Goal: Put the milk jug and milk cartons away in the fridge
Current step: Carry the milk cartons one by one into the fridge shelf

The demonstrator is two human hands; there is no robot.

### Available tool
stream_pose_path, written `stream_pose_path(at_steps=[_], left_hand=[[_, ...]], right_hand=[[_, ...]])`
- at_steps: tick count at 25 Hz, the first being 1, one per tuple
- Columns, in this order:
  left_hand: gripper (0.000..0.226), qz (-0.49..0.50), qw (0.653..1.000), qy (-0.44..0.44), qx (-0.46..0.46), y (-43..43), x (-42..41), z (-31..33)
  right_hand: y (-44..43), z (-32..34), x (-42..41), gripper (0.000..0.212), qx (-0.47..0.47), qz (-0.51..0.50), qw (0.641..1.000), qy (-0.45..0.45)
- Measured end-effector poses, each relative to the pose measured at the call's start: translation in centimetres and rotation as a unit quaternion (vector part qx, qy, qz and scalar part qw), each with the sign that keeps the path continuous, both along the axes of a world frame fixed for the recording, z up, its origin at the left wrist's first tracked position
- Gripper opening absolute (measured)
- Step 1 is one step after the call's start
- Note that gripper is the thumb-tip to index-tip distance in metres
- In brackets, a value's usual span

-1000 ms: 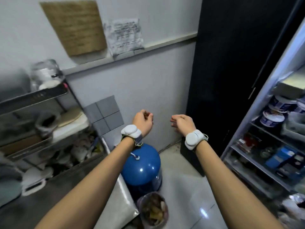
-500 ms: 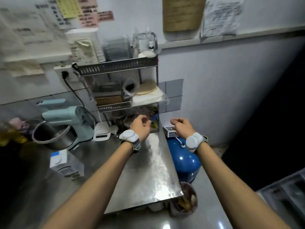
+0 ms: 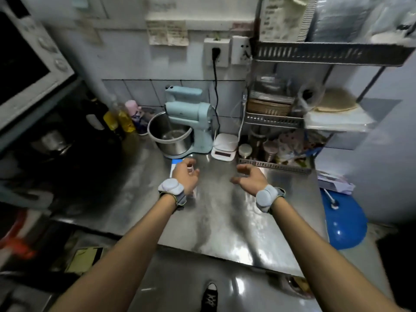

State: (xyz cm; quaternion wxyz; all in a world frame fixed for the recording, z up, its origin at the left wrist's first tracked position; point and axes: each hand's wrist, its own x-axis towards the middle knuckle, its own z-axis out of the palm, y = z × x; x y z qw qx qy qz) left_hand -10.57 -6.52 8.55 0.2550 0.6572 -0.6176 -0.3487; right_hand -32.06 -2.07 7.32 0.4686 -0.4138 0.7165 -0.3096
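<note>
Milk carton (image 3: 174,165) on steel counter (image 3: 225,217), before mixer (image 3: 189,122), mostly hidden by left hand (image 3: 185,175); grasp unclear. Right hand (image 3: 249,177) spread, empty, over counter.

head cam | 1 view | looks down, forward | close over steel counter (image 3: 225,221)

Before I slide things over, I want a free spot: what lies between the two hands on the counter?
In the head view, nothing: only bare steel counter shows between the left hand, over the milk carton, and the open right hand.
</note>
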Motion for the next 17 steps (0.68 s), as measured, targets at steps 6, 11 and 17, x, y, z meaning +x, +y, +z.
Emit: stream_pose_path(at_steps=[6,11,17], left_hand=[[0.041,0.013,0.999,-0.049,-0.007,-2.2,7.2,-2.6],[0.052,-0.002,0.998,-0.006,0.058,-4.1,8.8,-5.3],[0.046,-0.016,0.994,0.088,0.061,-5.0,9.3,-7.2]], right_hand=[[-3.6,-3.2,7.3,0.076,0.023,0.067,0.997,0.013],[-6.2,-4.8,11.3,0.11,0.007,0.084,0.996,-0.002],[-7.3,-6.9,13.6,0.087,-0.06,0.081,0.995,-0.001]])
